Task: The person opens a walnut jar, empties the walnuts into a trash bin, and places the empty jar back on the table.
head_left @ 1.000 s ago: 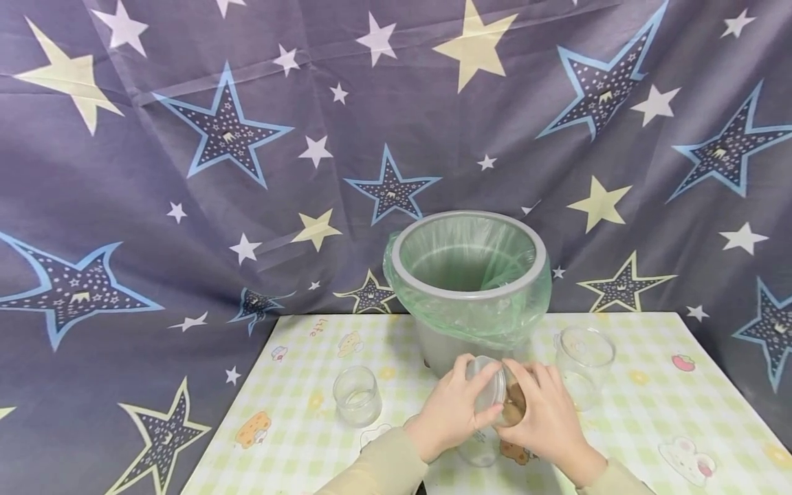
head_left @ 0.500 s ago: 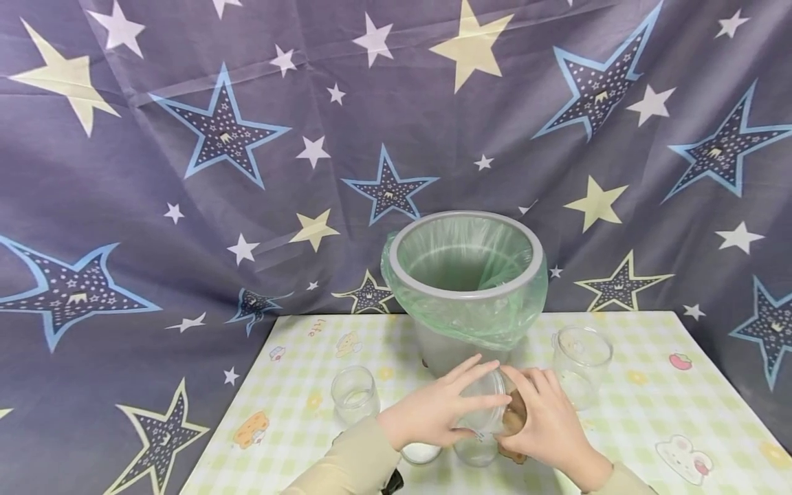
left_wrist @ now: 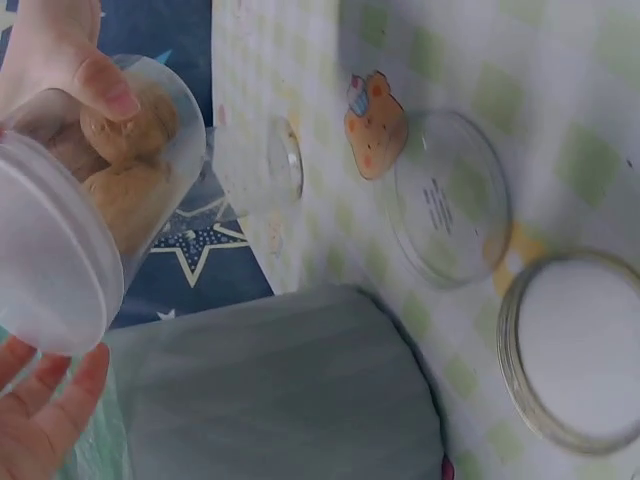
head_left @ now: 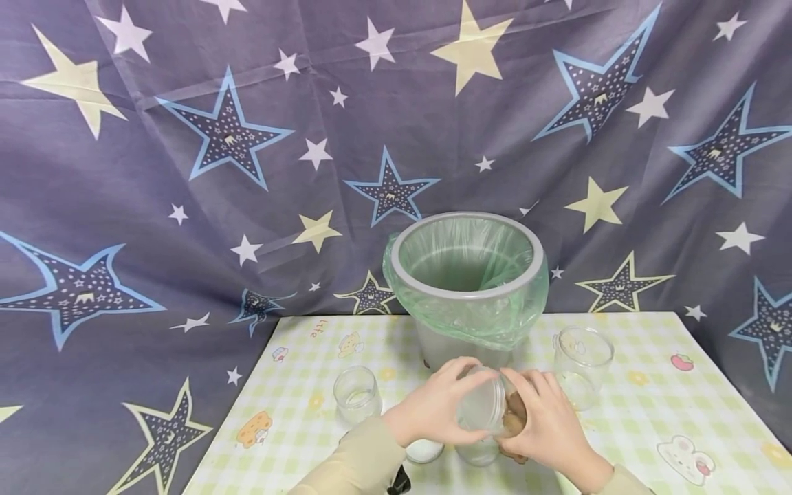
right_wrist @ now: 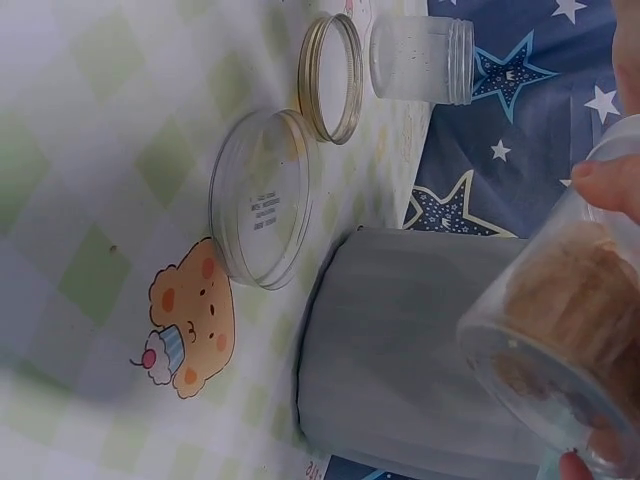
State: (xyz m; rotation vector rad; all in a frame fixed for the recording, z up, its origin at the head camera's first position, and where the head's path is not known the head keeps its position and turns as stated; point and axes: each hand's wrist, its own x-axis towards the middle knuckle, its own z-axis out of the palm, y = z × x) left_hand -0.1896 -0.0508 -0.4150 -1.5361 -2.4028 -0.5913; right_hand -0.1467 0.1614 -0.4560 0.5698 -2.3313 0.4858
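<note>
Over the table's front, my right hand (head_left: 549, 423) grips a clear jar (right_wrist: 515, 320), which is tilted on its side. Several brown, rounded pieces (left_wrist: 130, 190) sit inside; their kind is unclear. At the jar's mouth is a translucent white lid (head_left: 481, 407). My left hand (head_left: 433, 409) holds this lid by its edge, thumb below and fingers above. Still on the jar, the lid faces left. Below the hands, a clear round lid (right_wrist: 255, 215) with printed text lies on the table, beside a gold-rimmed lid with a white inside (left_wrist: 585, 345).
A grey bin (head_left: 433, 344) with a green bag (head_left: 482, 320) stands behind the hands. To the left is a small clear jar (head_left: 357, 399), to the right a larger clear container (head_left: 584, 368). A checked cloth (head_left: 650, 405) covers the table; a starry curtain (head_left: 297, 172) hangs behind.
My left hand first spread its fingers and shifted left around the lid, then drew them in on its edge again. My right hand has stayed on the jar in nearly the same place.
</note>
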